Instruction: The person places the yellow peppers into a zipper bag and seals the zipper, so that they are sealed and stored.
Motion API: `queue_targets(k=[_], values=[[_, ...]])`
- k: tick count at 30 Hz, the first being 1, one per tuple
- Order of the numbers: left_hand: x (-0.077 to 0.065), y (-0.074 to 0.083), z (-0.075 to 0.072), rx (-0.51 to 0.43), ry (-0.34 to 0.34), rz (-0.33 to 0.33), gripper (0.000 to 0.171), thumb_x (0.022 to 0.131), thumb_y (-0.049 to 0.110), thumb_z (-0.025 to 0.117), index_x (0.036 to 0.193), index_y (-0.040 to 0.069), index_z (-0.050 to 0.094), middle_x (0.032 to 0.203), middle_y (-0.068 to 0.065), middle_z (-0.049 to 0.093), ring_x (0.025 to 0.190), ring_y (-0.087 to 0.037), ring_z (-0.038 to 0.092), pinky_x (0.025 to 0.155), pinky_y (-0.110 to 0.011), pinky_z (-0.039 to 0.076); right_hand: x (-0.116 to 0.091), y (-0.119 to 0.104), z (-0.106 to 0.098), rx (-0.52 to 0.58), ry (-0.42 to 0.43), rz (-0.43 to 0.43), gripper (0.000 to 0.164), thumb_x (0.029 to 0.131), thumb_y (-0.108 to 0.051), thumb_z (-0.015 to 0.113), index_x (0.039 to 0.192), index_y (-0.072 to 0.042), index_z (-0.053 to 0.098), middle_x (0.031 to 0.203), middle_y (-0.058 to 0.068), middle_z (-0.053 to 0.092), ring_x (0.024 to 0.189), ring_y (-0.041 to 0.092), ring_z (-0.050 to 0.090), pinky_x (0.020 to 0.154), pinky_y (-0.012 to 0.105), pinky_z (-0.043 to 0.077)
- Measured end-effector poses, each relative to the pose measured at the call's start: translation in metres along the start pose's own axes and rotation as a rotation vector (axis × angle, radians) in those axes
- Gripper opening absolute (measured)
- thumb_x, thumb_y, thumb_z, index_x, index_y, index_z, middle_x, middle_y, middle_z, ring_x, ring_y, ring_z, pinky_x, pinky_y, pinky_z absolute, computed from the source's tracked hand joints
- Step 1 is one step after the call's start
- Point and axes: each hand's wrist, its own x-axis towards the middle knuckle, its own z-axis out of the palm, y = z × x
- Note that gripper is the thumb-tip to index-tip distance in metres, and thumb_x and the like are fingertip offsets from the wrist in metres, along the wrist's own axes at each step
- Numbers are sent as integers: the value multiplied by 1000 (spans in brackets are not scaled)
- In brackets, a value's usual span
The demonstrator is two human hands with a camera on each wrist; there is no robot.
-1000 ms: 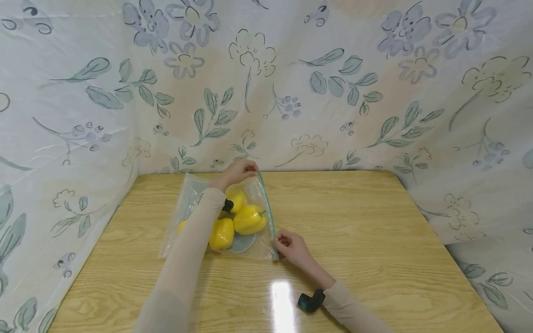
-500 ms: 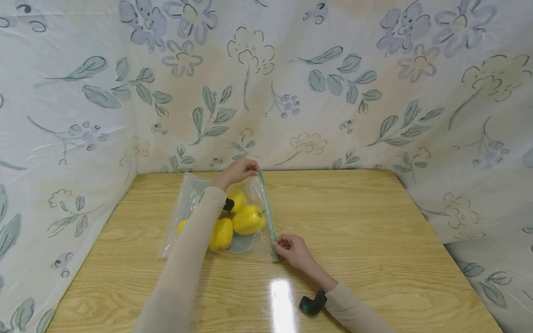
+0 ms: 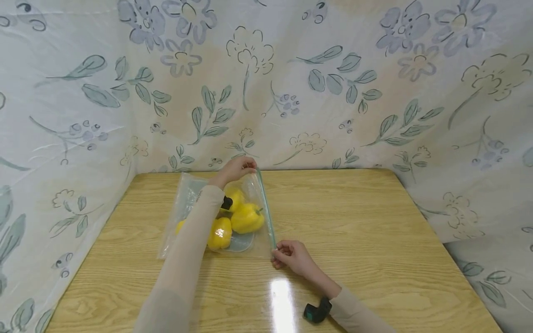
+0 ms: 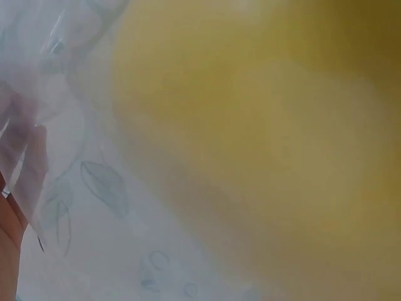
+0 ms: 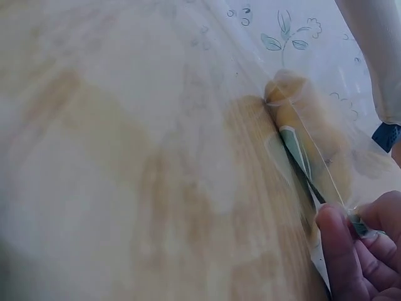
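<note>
A clear zip bag (image 3: 261, 245) lies on the table with a green zip strip (image 3: 266, 206) along its right edge. Several yellow bell peppers (image 3: 248, 217) show through the plastic, one partly behind the left sleeve. At the far end of the strip, my left hand (image 3: 235, 169) pinches the bag's corner. My right hand (image 3: 294, 257) grips the strip's near end between thumb and fingers; the right wrist view shows the green end (image 5: 360, 226) in that pinch. In the left wrist view, a blurred yellow pepper (image 4: 250, 125) fills most of the picture, with part of the left hand (image 4: 12, 238) at the edge.
A pale blue-grey flat piece with a rounded edge (image 3: 242, 242) shows around the peppers; whether it is in or under the bag I cannot tell. The wooden table (image 3: 354, 217) extends right, and a flowered cloth (image 3: 291, 92) hangs behind it.
My right hand has slid slightly toward the near end of the strip, and its fingers now cover that end. The left hand stays at the far corner.
</note>
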Motion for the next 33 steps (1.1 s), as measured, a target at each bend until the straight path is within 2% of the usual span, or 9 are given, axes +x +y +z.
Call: queue_targets(k=[4,9,14,19,23,27,33], values=[[1,0,-1,-16,-2,-13,10,91,15,59,92,7,64,91,-8,64,85,-21,55,83,-36,46,2,13,-1,6,-3,-21,21,91,-9,58,92,11,60,81,24,67,65,18,68,62,32,57],[2,1,0,-72,-4,-29,10,90,15,60,91,6,66,90,-7,65,84,-20,56,82,-34,47,2,13,-1,14,-10,-31,20,90,-10,59,91,11,60,81,23,68,65,17,68,61,32,57],[2,1,1,-111,2,-38,11,90,14,60,91,5,66,90,-8,66,83,-19,55,81,-32,48,2,11,-2,26,-18,1,18,90,-6,59,92,12,60,84,27,67,68,23,69,63,34,57],[0,0,1,-121,11,-42,11,90,13,60,93,4,65,91,-9,66,85,-20,56,83,-33,48,-2,-5,-2,62,-21,21,18,89,-1,58,95,16,58,86,33,65,70,33,68,64,38,57],[-2,0,1,-136,-7,-60,12,91,13,59,95,3,65,92,-10,65,84,-21,57,81,-34,48,-3,-13,-2,52,-22,30,21,89,1,57,101,18,55,89,34,63,71,34,68,65,38,57],[-4,-1,3,-147,-28,-73,14,91,15,58,99,4,65,94,-9,64,85,-21,56,82,-35,47,-1,-4,-3,76,-16,29,26,88,1,58,108,17,53,90,34,63,71,32,68,63,37,57],[-5,-3,6,-169,-61,-75,22,91,19,60,108,6,64,100,-9,63,91,-23,58,87,-37,48,3,13,-4,78,24,30,37,86,-4,63,118,11,50,89,27,66,70,24,69,63,34,57]])
